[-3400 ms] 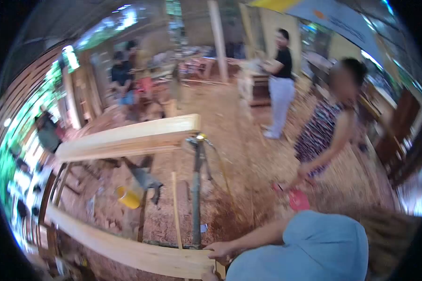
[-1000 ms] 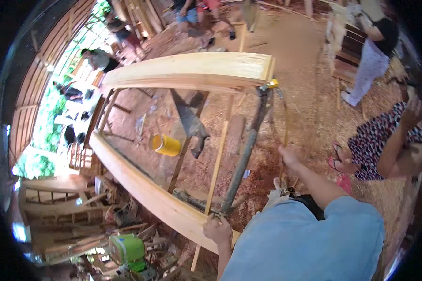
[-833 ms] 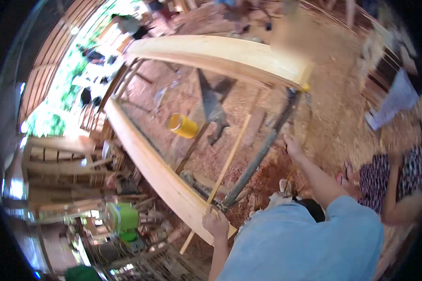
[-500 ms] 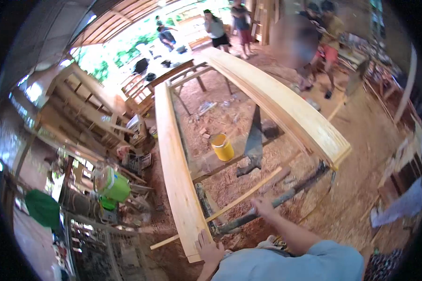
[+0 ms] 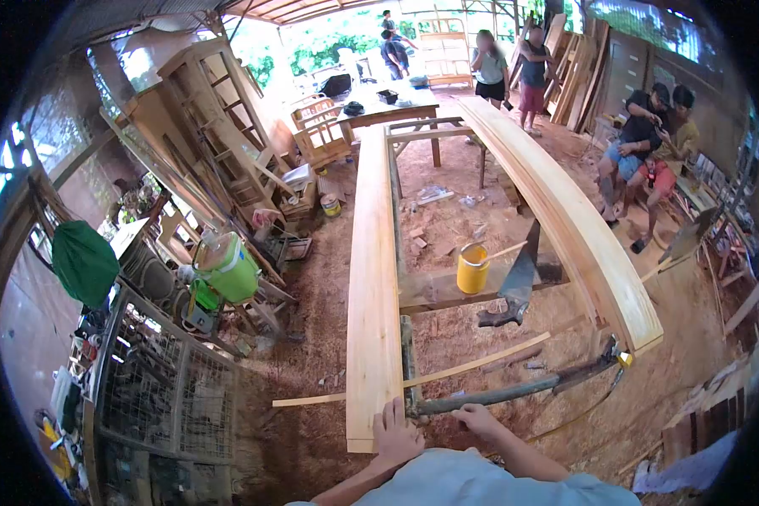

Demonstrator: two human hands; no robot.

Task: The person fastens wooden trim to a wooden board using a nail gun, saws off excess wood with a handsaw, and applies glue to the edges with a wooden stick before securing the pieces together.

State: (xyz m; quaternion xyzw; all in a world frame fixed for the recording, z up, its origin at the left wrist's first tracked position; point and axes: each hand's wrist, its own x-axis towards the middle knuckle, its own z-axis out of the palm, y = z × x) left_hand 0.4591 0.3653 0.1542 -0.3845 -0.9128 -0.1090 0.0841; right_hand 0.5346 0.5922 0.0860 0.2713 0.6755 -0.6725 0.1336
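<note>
My left hand (image 5: pixel 398 436) lies flat, fingers stretched, over the near end of a long pale plank (image 5: pixel 371 287). Just right of it, my right hand (image 5: pixel 479 420) has its fingers curled, close to a dark pipe-like bar (image 5: pixel 514 395); whatever is in them, if anything, is hidden. A thin wooden strip (image 5: pixel 481 361) crosses the frame and passes beneath the plank. Farther ahead, a handsaw (image 5: pixel 517 282) and a yellow container (image 5: pixel 472 270) with a stick in it rest on a crossboard (image 5: pixel 430 288).
More long boards (image 5: pixel 578 219) run along the right side of the support frame. At left stand a green bucket (image 5: pixel 228 268) and a wire-mesh panel (image 5: pixel 181 379). Two people (image 5: pixel 641 135) sit at right, others stand at the back near a table (image 5: pixel 396 110). Shavings cover the floor.
The view has swung leftward and tilted up, so the scene sits more upright. My right hand has drawn back toward my body from beside the strip. My left hand stays on the plank.
</note>
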